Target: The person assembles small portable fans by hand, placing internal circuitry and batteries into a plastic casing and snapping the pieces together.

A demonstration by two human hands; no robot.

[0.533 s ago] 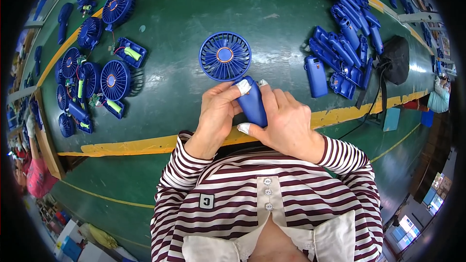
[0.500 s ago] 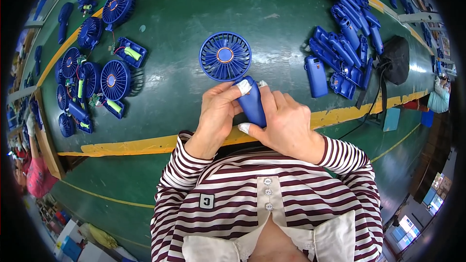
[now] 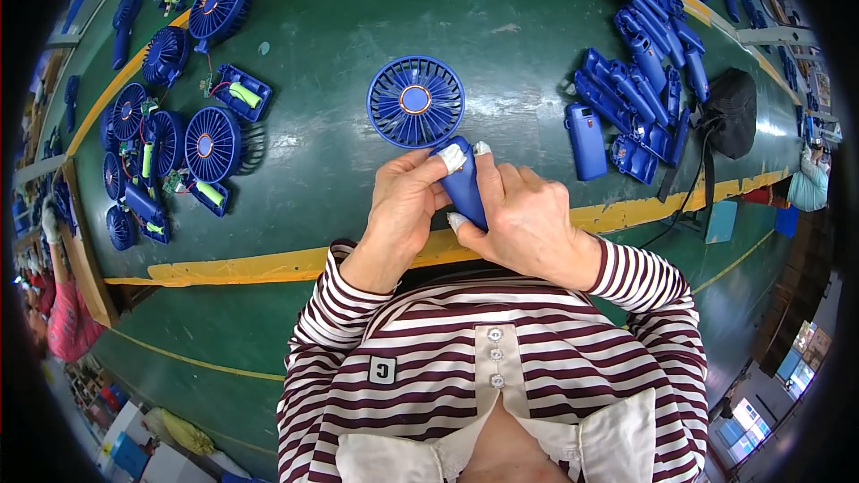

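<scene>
A blue hand-held fan (image 3: 417, 103) with a round grille head lies over the green table (image 3: 358, 36), its handle (image 3: 465, 188) pointing toward me. My left hand (image 3: 403, 201) and my right hand (image 3: 519, 215) both clasp that handle from either side. Thumbs and fingertips wear white tape and press on the handle's top. Striped sleeves cover both forearms.
Several unfinished blue fans with green batteries and loose wires (image 3: 179, 139) lie at the left. A pile of blue handle shells (image 3: 640, 80) sits at the right beside a black bag (image 3: 734, 112). A yellow stripe (image 3: 268, 264) runs along the table's near edge. Another person's sleeve (image 3: 810, 183) shows far right.
</scene>
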